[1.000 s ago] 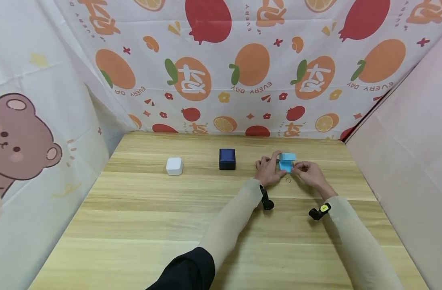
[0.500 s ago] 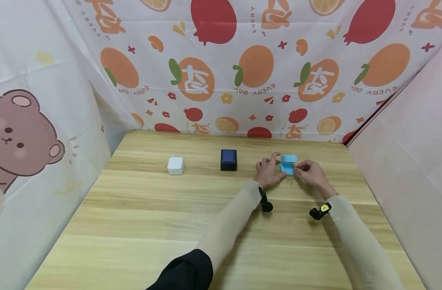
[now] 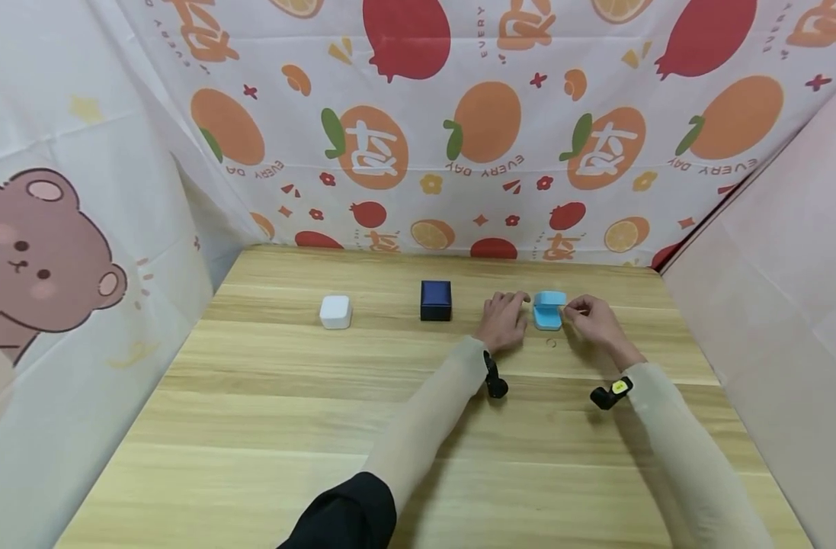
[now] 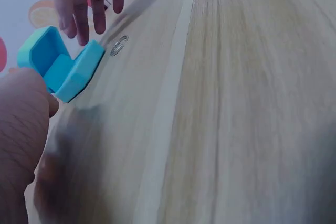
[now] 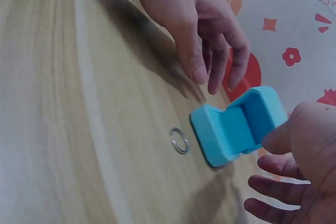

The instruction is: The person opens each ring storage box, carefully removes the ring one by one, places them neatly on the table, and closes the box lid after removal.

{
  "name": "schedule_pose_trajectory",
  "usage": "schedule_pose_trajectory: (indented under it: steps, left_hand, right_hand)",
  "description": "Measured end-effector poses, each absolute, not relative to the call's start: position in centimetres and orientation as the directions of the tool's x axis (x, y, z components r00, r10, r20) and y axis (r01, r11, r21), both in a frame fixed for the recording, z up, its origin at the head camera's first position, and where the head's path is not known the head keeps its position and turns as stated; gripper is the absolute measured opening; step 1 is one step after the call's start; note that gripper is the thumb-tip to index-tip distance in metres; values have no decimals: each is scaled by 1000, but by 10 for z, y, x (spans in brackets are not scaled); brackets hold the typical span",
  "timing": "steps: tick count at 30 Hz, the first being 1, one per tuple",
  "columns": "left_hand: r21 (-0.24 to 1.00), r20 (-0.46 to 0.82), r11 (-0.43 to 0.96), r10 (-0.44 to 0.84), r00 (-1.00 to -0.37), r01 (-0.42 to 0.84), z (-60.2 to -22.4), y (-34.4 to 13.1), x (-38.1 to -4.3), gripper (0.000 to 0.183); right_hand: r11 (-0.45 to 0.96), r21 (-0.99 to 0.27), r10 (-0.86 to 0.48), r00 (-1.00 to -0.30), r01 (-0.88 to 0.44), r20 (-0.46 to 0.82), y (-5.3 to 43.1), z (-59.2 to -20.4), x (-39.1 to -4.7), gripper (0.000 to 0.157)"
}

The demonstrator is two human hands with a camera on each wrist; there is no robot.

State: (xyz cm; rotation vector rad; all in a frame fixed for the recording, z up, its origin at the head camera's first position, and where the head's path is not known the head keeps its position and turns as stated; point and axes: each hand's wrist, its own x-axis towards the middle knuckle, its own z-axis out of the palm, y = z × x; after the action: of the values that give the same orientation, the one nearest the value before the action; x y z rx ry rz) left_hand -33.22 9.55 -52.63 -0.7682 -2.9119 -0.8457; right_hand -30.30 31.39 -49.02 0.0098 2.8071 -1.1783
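Note:
A light blue ring box (image 3: 549, 311) stands with its lid raised on the wooden table. A thin silver ring (image 5: 179, 140) lies on the wood just in front of it. My left hand (image 3: 503, 320) is left of the box, a small gap between them, fingers loosely bent and holding nothing. At the box's right side is my right hand (image 3: 594, 320), its thumb and fingertips close to the box. In the right wrist view that thumb overlaps the lid's edge; whether it touches cannot be told. Its other fingers (image 4: 97, 6) hang loosely.
A dark blue box (image 3: 435, 301) stands left of my left hand, and a white rounded box (image 3: 335, 313) farther left. Both are shut. A fruit-print cloth (image 3: 424, 137) hangs behind the table's back edge.
My left hand has drawn away leftward from the ring box, its thumb off the box's front corner. The right hand has shifted slightly off to the right. The ring stays put.

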Motion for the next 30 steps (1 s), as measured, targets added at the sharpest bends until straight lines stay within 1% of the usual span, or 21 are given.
schedule_pose_trajectory:
  steps: [3, 6, 11, 14, 18, 22, 30]
  left_hand:
    - [483, 158, 736, 460, -874, 475, -520, 94, -332, 36]
    - [464, 198, 730, 466, -862, 502, -515, 92, -333, 32]
    - [433, 288, 696, 496, -819, 573, -504, 88, -334, 29]
    - [409, 306, 694, 508, -805, 593, -497, 85, -335, 28]
    - [395, 317, 698, 507, -802, 597, -489, 78, -335, 26]
    - [420, 320, 676, 514, -796, 605, -483, 71, -334, 25]
    - [470, 350, 656, 475, -807, 590, -473, 64, -336, 28]
  right_hand:
    - [710, -704, -26, -998, 27, -64, 318, -484, -303, 40]
    - [708, -705, -18, -998, 35, -68, 321, -477, -303, 46]
    - [705, -707, 16, -998, 54, -60, 325, -463, -305, 50]
    - [702, -710, 33, -999, 51, -40, 327, -456, -308, 53]
    - [697, -716, 29, -999, 43, -32, 327, -449, -313, 59]
    - [705, -708, 32, -999, 44, -30, 324, -442, -316, 60]
    - [721, -693, 16, -999, -22, 49, 316, -426, -323, 53]
